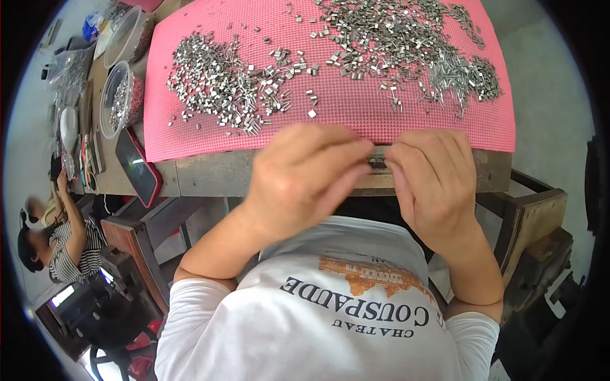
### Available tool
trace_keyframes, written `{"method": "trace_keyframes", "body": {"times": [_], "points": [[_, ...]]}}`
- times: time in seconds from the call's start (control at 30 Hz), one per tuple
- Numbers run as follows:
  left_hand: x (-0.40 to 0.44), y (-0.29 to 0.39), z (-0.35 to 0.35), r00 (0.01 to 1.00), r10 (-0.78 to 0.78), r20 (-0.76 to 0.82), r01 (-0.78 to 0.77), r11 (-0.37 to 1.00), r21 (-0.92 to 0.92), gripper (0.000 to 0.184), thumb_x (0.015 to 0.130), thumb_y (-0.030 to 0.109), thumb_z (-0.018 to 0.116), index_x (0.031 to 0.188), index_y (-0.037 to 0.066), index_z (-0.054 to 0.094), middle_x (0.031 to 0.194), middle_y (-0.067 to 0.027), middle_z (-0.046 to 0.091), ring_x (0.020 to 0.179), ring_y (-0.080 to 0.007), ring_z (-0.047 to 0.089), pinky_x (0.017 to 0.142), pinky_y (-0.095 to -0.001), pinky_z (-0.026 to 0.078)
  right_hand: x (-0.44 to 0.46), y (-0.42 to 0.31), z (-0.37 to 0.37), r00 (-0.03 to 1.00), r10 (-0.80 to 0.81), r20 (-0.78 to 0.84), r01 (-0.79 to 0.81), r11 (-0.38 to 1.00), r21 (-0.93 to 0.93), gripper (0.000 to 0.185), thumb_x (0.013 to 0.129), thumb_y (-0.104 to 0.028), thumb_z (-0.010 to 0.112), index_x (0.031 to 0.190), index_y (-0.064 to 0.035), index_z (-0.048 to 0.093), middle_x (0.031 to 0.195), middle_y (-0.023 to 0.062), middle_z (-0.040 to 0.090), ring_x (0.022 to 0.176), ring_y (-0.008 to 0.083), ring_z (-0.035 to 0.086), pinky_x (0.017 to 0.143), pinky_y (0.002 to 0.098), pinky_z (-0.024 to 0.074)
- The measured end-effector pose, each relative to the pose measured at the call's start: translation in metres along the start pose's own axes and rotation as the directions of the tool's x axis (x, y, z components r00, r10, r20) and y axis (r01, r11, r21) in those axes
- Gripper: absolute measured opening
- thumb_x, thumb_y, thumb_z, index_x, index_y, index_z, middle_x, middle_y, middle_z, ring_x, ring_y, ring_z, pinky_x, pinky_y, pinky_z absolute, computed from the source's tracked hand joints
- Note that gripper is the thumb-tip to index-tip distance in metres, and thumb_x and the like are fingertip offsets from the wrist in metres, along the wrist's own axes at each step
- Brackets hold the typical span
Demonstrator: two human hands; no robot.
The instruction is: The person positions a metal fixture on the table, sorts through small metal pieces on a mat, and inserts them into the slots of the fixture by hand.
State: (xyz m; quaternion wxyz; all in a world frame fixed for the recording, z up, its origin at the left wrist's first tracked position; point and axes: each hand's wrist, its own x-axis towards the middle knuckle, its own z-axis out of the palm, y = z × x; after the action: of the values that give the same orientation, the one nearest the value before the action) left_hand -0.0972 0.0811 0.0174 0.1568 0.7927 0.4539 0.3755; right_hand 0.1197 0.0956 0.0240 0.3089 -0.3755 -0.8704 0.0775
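Note:
My left hand and my right hand meet at the front edge of the wooden table. On both hands the thumb and fingertips are pressed together, and what they pinch is too small or hidden to name. Between the fingertips, a small metal piece with dark spots shows at the table edge. Beyond the hands a pink mesh mat covers the table. On it lie a left pile of small silver metal parts and a larger right pile, many with thin wire legs.
Left of the mat stand a clear plastic tub of small parts and another tub. A red-edged dark phone or tablet lies at the table corner. Another person in a striped top sits at the far left. A wooden frame stands at right.

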Motion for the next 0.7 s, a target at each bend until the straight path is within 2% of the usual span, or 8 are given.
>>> {"method": "trace_keyframes", "body": {"times": [0.03, 0.07, 0.13, 0.2, 0.3, 0.43, 0.5, 0.7], "points": [[0.001, -0.006, -0.007, 1.0, -0.02, -0.02, 0.02, 1.0, 0.011, 0.029, 0.074, 0.001, 0.086, 0.103, 0.005, 0.082, 0.104, -0.0097, 0.076, 0.087, -0.0238, 0.072, 0.08, -0.035, 0.056, -0.001, 0.0, -0.002, 1.0, -0.001, 0.0, 0.001, 1.0, 0.002, 0.024, 0.076, 0.0, 0.077, 0.098, -0.0012, 0.068, 0.097, 0.0102, 0.066, 0.085, 0.0303, 0.063, 0.076, 0.0417, 0.0468], [0.0, -0.015, -0.013, 0.996, -0.035, -0.077, 0.04, 0.997, 0.069, 0.025, 0.076, 0.004, 0.083, 0.101, 0.007, 0.081, 0.101, -0.0088, 0.073, 0.088, -0.0286, 0.069, 0.081, -0.038, 0.055, -0.001, 0.0, -0.005, 0.999, -0.021, 0.024, 0.021, 1.0, -0.002, 0.024, 0.075, 0.001, 0.077, 0.098, -0.001, 0.07, 0.098, 0.01, 0.068, 0.086, 0.03, 0.064, 0.077, 0.0413, 0.0466], [0.005, -0.028, -0.035, 0.998, -0.046, -0.047, 0.056, 0.966, 0.252, 0.024, 0.076, 0.005, 0.082, 0.1, 0.011, 0.082, 0.105, -0.0077, 0.073, 0.095, -0.029, 0.068, 0.084, -0.0404, 0.055, 0.001, -0.001, -0.011, 0.998, -0.043, 0.048, 0.043, 0.999, -0.006, 0.024, 0.075, 0.001, 0.077, 0.099, -0.0007, 0.071, 0.098, 0.0098, 0.069, 0.086, 0.0296, 0.065, 0.078, 0.0408, 0.0465], [0.007, -0.041, -0.047, 1.0, -0.013, 0.02, 0.004, 0.91, 0.415, 0.023, 0.076, 0.005, 0.082, 0.098, 0.013, 0.082, 0.108, -0.0066, 0.072, 0.103, -0.0294, 0.067, 0.085, -0.0408, 0.054, 0.004, -0.002, -0.016, 0.996, 0.0, 0.092, -0.006, 0.998, 0.063, 0.025, 0.076, 0.002, 0.077, 0.101, -0.0012, 0.073, 0.1, 0.0097, 0.072, 0.088, 0.0288, 0.066, 0.08, 0.0405, 0.0462], [0.007, -0.051, -0.046, 0.999, 0.019, 0.034, -0.032, 0.901, 0.432, 0.02, 0.076, 0.007, 0.081, 0.095, 0.014, 0.082, 0.11, -0.0052, 0.072, 0.108, -0.0295, 0.065, 0.089, -0.0417, 0.052, 0.009, -0.003, -0.013, 0.995, 0.059, 0.074, -0.067, 0.992, 0.106, 0.025, 0.078, 0.002, 0.077, 0.103, -0.0022, 0.074, 0.099, 0.0094, 0.073, 0.087, 0.0275, 0.066, 0.08, 0.0407, 0.0465], [0.01, -0.052, -0.04, 0.995, 0.082, 0.052, -0.097, 0.857, 0.506, 0.012, 0.078, 0.011, 0.078, 0.089, 0.014, 0.076, 0.11, -0.0028, 0.07, 0.111, -0.0273, 0.064, 0.092, -0.0418, 0.049, 0.023, -0.003, -0.006, 0.994, 0.042, 0.103, -0.058, 0.986, 0.154, 0.022, 0.081, 0.001, 0.077, 0.102, -0.0032, 0.074, 0.097, 0.0081, 0.073, 0.085, 0.0264, 0.066, 0.081, 0.0399, 0.0462], [0.01, -0.052, -0.039, 0.995, 0.091, 0.037, -0.097, 0.86, 0.501, 0.013, 0.081, 0.013, 0.077, 0.092, 0.013, 0.07, 0.107, -0.0014, 0.068, 0.111, -0.0253, 0.063, 0.092, -0.0405, 0.046, 0.038, -0.002, 0.001, 0.994, 0.01, 0.107, -0.03, 0.981, 0.191, 0.017, 0.084, 0.0, 0.076, 0.1, -0.005, 0.072, 0.093, 0.0073, 0.072, 0.084, 0.0268, 0.066, 0.081, 0.0395, 0.0459], [-0.01, -0.044, -0.042, 0.999, 0.029, 0.037, -0.043, 0.89, 0.454, 0.014, 0.08, 0.014, 0.08, 0.092, 0.014, 0.072, 0.102, -0.0009, 0.065, 0.106, -0.025, 0.061, 0.087, -0.0411, 0.043, 0.084, 0.011, 0.042, 0.975, -0.142, 0.171, 0.106, 0.973, 0.204, 0.006, 0.089, -0.007, 0.073, 0.094, -0.0071, 0.07, 0.087, 0.0084, 0.066, 0.087, 0.0291, 0.065, 0.082, 0.0417, 0.0469]]}}
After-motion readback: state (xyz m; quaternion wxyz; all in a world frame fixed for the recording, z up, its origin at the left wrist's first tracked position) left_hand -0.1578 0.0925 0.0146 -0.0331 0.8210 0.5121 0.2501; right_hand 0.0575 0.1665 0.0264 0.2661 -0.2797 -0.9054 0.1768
